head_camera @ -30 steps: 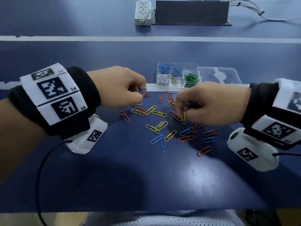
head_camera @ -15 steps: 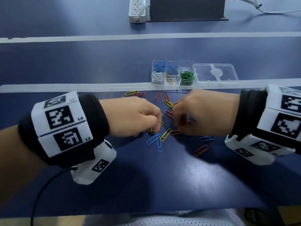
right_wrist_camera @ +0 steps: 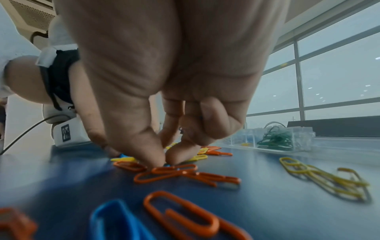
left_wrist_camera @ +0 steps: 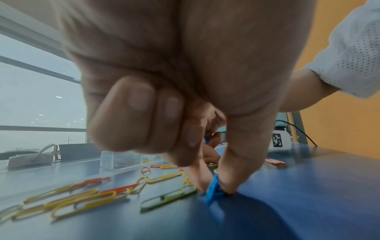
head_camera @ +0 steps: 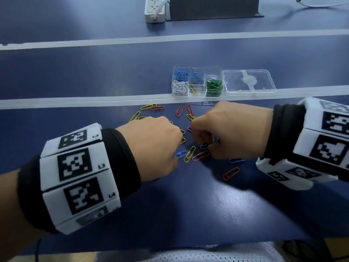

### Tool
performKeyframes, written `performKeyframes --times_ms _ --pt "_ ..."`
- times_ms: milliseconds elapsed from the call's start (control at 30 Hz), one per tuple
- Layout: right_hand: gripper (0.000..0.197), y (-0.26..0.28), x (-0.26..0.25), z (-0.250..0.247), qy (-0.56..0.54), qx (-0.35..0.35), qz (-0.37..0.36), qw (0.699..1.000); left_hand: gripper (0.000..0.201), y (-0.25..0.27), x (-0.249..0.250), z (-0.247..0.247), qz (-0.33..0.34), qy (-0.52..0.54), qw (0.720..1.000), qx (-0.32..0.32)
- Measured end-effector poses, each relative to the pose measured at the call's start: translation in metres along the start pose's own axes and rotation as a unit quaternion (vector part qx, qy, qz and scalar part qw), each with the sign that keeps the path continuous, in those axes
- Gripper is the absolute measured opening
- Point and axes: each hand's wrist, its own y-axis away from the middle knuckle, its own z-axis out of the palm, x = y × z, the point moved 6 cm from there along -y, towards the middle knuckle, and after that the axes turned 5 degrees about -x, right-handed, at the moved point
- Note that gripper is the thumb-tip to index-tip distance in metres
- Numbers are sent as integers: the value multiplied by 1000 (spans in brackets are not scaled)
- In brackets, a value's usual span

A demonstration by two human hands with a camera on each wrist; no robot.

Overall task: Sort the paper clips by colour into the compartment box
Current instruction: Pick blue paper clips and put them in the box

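Loose red, yellow and blue paper clips point(head_camera: 189, 156) lie scattered on the blue table. My left hand point(head_camera: 156, 146) is curled, and its thumb and forefinger pinch a blue paper clip point(left_wrist_camera: 213, 190) point(head_camera: 180, 153) that still touches the table. Just to its right, my right hand point(head_camera: 226, 133) presses thumb and forefinger together on a blue clip point(right_wrist_camera: 167, 165) point(head_camera: 204, 146), mostly hidden beneath them, among orange-red clips point(right_wrist_camera: 174, 173). The clear compartment box point(head_camera: 205, 80) stands behind the pile and holds blue, white, yellow and green clips in separate cells.
The box's clear lid point(head_camera: 248, 81) lies just right of it. A white power strip point(head_camera: 154, 10) and a dark upright panel point(head_camera: 213, 6) stand at the far edge. Pale tape lines point(head_camera: 85, 103) cross the table. Each wrist carries a white tracker block point(head_camera: 290, 173).
Both hands have come down and towards me onto the near part of the pile. The left hand left the pile's far left and now pinches a blue clip on the table.
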Motion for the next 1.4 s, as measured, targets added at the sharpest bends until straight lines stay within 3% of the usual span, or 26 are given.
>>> performKeyframes --times_ms 267,367,433,533,600,733,800,967,1067,1167,1300,1400 --pt "19 4 4 1 -38 6 1 999 21 -2 -5 3 -4 0 1000 6" --pt "17 13 17 -8 -150 24 32 988 23 -3 -8 4 6 64 998 14" --pt "19 18 29 -8 -208 24 53 976 27 -4 -12 4 2 165 986 7" --pt "21 28 39 -2 -203 7 77 976 29 -9 -16 4 17 366 930 -21" --pt "17 36 40 2 -168 -5 79 983 18 -13 -19 3 44 445 894 -28" --pt "19 49 32 8 -63 -27 57 996 4 -17 -19 -3 82 501 861 -23" --pt "16 50 28 15 -14 -59 52 997 3 -20 -18 -6 88 554 827 -25" --pt "20 52 27 19 37 -86 86 992 16 -27 -25 -14 64 673 733 -73" --pt "22 53 25 20 54 -96 104 989 17 -29 -30 -20 75 692 714 -70" --pt "14 50 27 13 50 -79 127 987 15 -35 -28 -26 56 661 746 -63" --pt "11 37 41 -19 -38 6 152 988 26 -51 -31 -45 18 478 878 -19" --pt "15 24 64 -44 -104 60 196 973 26 -63 -37 -64 -33 261 965 -7"
